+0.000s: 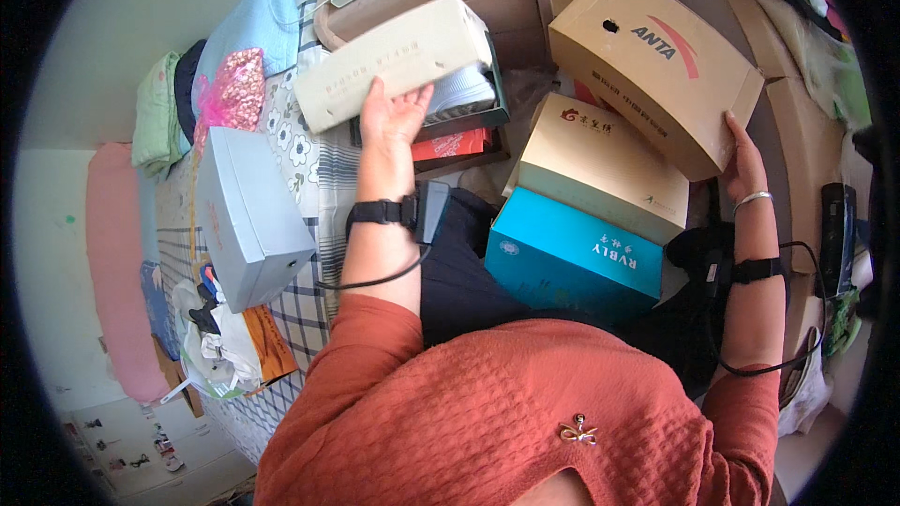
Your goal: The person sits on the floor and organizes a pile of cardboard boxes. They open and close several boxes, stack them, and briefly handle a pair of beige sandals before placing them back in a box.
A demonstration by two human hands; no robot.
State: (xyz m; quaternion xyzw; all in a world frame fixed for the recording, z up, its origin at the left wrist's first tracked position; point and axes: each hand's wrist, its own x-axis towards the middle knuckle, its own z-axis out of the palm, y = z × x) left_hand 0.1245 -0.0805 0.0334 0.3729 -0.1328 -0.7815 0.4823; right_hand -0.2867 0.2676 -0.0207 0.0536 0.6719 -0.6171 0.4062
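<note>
My left hand point(395, 112) is palm up against the lower edge of a cream cardboard lid point(390, 60), its thumb and fingertips on it. Tilted up, the lid uncovers part of a dark green box point(500, 95) with silvery ribbed contents point(460, 93) inside. My right hand point(745, 161) grips the near right end of a brown Anta shoebox point(654, 63). That box is tilted and overlaps a tan box point(608, 154) bearing writing. A teal box point(576, 246) lies in front of the tan one, close to my lap.
A grey-blue box point(253, 218) stands on the bed at left, beside a bag of clothes point(225, 351) and a pink bag point(235, 84). Under the green box shows something red point(453, 144). A brown padded edge point(506, 21) lies behind. Cables hang from both forearms.
</note>
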